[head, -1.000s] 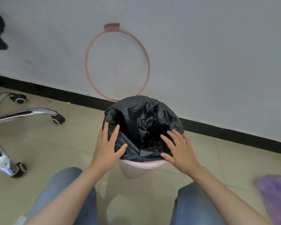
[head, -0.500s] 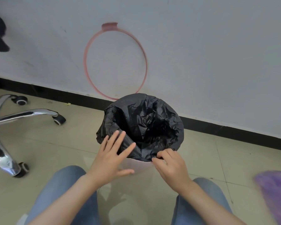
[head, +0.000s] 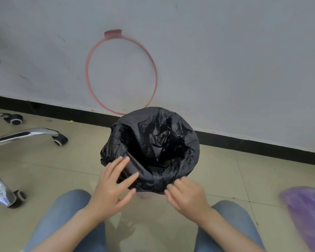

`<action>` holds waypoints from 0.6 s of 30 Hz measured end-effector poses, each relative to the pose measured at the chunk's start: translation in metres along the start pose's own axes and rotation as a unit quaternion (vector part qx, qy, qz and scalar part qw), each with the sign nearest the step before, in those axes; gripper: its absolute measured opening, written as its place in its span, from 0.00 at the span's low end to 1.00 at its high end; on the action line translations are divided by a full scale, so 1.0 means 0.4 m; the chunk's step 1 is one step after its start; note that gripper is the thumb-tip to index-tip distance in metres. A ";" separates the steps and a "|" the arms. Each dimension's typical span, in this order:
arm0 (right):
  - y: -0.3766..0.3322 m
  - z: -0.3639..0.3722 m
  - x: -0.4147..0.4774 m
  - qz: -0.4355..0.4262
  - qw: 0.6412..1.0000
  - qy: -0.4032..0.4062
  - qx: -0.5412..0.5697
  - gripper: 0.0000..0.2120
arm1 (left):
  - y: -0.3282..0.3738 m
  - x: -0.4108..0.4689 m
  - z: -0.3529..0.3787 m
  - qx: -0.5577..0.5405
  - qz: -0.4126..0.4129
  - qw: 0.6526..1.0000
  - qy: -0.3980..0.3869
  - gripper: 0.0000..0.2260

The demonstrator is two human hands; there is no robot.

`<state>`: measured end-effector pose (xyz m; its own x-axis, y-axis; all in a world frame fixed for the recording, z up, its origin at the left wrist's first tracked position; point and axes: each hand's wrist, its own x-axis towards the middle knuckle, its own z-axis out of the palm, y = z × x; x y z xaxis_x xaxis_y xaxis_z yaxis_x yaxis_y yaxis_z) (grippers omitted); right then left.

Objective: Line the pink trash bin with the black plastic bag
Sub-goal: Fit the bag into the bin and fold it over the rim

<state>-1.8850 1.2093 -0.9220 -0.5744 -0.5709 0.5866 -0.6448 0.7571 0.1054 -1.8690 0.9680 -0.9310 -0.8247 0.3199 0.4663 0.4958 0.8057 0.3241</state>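
Pink trash bin [head: 145, 194] sat on the floor [head: 44, 170] btwn the knees, near the wall; only a sliver of pink showed under the black plastic bag [head: 153, 148], which was already draped over the rim and open inside. Left hand [head: 113, 186] was spread flat, fingers apart, pressing the bag's near-left overhang. Right hand [head: 186, 196] had fingers curled at the near edge, prob pinching film, can't tell for sure. Judgement: fold-over step, nearly done. To do well: pull overhang down evenly w/ both hands, keep 1 hand bracing the bin, avoid tearing thin film.
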 end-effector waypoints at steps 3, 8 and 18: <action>0.038 -0.001 0.054 0.224 0.973 0.025 0.047 0.09 | 0.021 0.081 -0.005 -0.042 -0.239 0.970 0.030 0.25; 0.098 0.043 0.140 0.496 0.822 -0.152 0.236 0.32 | 0.044 0.190 0.026 -0.146 -0.448 0.882 -0.019 0.38; -0.028 0.003 0.080 0.553 0.773 -0.204 0.235 0.33 | -0.084 0.184 -0.007 -0.201 -0.352 0.907 -0.109 0.36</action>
<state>-1.8966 1.1823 -0.9054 -0.9549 0.2170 -0.2025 0.2968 0.7091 -0.6396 -1.9459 0.9632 -0.9053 -0.9880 -0.0778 -0.1331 -0.1526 0.6149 0.7737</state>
